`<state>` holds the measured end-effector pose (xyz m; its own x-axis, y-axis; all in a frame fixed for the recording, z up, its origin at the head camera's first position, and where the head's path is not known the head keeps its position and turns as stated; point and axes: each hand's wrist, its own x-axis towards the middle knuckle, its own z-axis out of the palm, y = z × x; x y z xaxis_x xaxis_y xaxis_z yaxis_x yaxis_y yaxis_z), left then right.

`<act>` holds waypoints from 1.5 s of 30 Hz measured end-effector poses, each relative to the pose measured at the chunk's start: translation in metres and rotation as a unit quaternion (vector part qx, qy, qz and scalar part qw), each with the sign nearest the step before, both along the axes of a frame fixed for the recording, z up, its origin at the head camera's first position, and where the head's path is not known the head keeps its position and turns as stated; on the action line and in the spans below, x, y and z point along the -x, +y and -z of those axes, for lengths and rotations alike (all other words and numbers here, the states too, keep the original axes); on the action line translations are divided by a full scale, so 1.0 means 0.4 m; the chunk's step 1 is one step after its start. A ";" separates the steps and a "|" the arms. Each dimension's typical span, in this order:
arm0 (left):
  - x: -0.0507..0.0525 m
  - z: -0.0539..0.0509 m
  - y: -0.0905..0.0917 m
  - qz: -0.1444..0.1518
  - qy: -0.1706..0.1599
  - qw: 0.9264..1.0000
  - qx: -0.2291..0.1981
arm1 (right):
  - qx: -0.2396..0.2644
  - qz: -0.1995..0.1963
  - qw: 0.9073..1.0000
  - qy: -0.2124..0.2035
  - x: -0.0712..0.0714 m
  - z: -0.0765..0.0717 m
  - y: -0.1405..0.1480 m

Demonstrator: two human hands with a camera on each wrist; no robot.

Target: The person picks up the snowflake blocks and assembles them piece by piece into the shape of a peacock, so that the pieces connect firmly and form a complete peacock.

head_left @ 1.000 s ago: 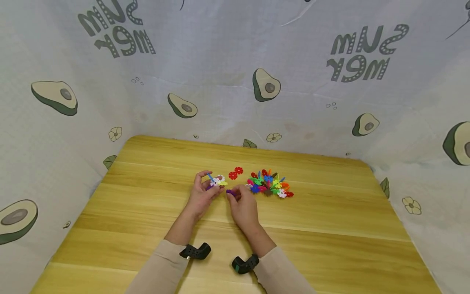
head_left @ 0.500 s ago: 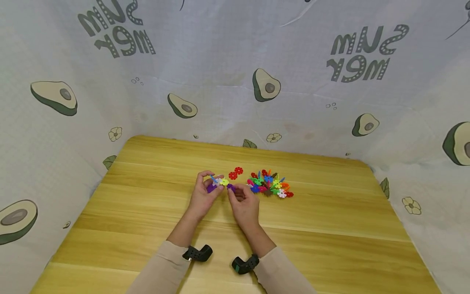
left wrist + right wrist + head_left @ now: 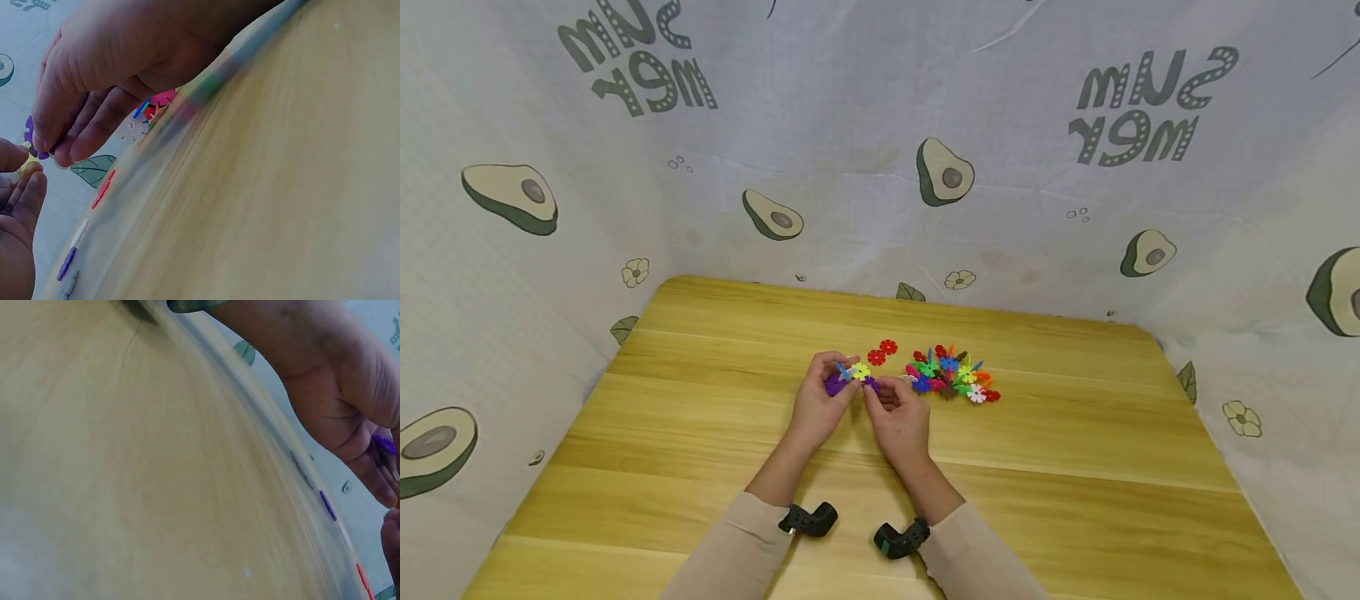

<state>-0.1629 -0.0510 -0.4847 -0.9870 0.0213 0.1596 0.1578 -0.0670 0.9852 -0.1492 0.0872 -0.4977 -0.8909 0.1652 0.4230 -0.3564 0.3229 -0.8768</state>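
Observation:
My left hand [image 3: 818, 408] holds a small cluster of snowflake discs: a yellow disc [image 3: 861, 372], a blue disc [image 3: 842, 372] standing on edge, and a purple disc [image 3: 834, 384] by the palm. Opposite it, my right hand [image 3: 901, 419] pinches another purple disc [image 3: 871, 383] between thumb and fingertips, against the yellow one. In the left wrist view this purple disc [image 3: 29, 132] meets the yellow disc [image 3: 29, 164] between both hands' fingertips. Whether the two are slotted together, I cannot tell. Fingers hide part of the cluster.
Two red discs [image 3: 877, 357] lie just beyond the hands. To the right sits a colourful heap of snowflake discs [image 3: 950, 375]. White [image 3: 79, 232], purple [image 3: 66, 264] and grey pieces [image 3: 69, 284] lie flat on the wooden table [image 3: 1075, 467]. A printed cloth [image 3: 850, 125] hangs behind.
My left hand has shifted slightly right, turning the cluster so that the yellow disc faces up. The purple disc in my right hand, apart at first, now meets the yellow one.

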 end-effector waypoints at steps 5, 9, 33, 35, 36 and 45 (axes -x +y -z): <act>-0.005 -0.001 0.003 -0.006 0.017 1.000 0.013 | -0.013 0.015 1.000 -0.010 -0.001 -0.003 -0.005; -0.007 0.002 0.004 -0.011 0.039 0.998 0.040 | -0.022 0.025 0.999 -0.017 -0.007 -0.017 -0.012; -0.004 0.001 0.001 0.000 0.090 0.980 0.175 | 0.039 -0.008 0.999 -0.033 -0.003 0.002 0.003; -0.004 0.000 0.003 0.002 0.091 0.979 0.181 | 0.043 -0.012 0.999 -0.026 -0.003 0.004 0.005; -0.004 0.000 0.004 0.003 0.089 0.979 0.182 | 0.044 -0.012 0.999 -0.024 -0.003 0.004 0.006; -0.014 0.004 0.007 0.026 0.072 0.987 0.140 | -0.006 0.016 0.999 -0.042 0.001 -0.002 0.009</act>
